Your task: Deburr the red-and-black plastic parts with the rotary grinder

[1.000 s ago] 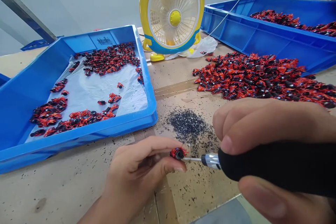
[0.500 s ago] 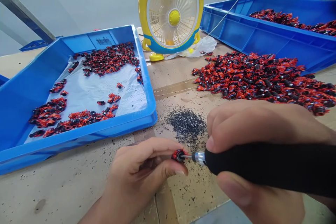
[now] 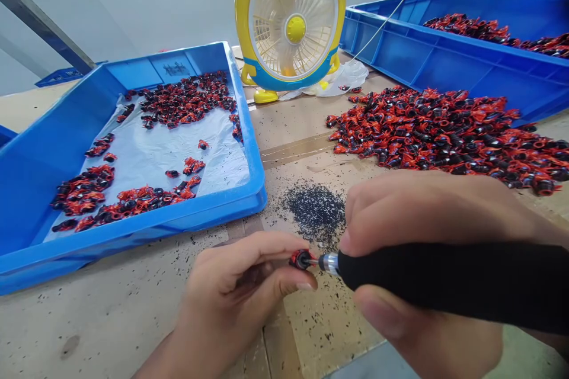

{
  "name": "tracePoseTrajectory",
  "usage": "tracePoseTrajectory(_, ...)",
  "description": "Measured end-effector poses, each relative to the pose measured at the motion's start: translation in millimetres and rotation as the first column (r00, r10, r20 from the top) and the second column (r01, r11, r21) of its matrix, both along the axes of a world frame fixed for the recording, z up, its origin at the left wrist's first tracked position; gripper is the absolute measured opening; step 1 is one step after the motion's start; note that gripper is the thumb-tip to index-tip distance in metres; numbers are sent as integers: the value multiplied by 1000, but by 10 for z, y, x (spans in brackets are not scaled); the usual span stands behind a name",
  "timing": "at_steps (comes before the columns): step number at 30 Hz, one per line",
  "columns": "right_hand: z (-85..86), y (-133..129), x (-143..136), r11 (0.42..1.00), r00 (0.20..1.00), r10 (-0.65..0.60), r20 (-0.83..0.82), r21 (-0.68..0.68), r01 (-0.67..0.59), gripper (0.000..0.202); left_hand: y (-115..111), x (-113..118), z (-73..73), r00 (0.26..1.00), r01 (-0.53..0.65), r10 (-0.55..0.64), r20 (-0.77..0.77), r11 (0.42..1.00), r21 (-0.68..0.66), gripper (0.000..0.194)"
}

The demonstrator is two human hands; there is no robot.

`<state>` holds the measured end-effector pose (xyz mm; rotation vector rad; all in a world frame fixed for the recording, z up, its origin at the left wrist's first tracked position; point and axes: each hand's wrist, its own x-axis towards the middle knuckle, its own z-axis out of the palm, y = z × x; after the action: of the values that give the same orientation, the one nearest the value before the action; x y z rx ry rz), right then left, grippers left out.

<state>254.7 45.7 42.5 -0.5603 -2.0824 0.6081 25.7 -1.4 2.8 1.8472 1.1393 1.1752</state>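
Between the thumb and fingers of my left hand (image 3: pixel 240 290) is a small red and black part (image 3: pixel 299 259), pinched with its round black opening facing the tool. My right hand (image 3: pixel 427 213) is wrapped round the thick black handle of a pen-shaped power tool (image 3: pixel 448 281). The tool has a silver collar, and its thin metal tip meets the part's opening; how deep the tip sits I cannot tell. Just beyond my hands, a heap of black shavings (image 3: pixel 315 210) lies on the table.
At the left, a blue bin (image 3: pixel 262 183) lined with white sheet holds many red and black parts. A large pile of such parts (image 3: pixel 435 124) lies at the right, before another blue bin (image 3: pixel 471 53). A yellow fan (image 3: pixel 296 29) stands at the back on the cardboard-covered table (image 3: pixel 111 320).
My right hand and the tool have shifted slightly left, bringing the collar closer to the part. My left hand and its part have hardly moved.
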Motion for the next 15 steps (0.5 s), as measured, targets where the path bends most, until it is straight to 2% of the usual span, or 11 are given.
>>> tracePoseTrajectory(4,-45,31,19,999,999,43,17,16,-43,17,0,13,11,997,-31,35,-73,998,58,10)
tracePoseTrajectory(10,-57,23,85,999,992,47,120,14,-49,22,-2,30,9,998,-30,34,-56,998,56,11)
tracePoseTrajectory(15,-26,60,36,999,999,46,-4,11,-46,20,-26,19,-2,997,-33,37,-62,998,61,10)
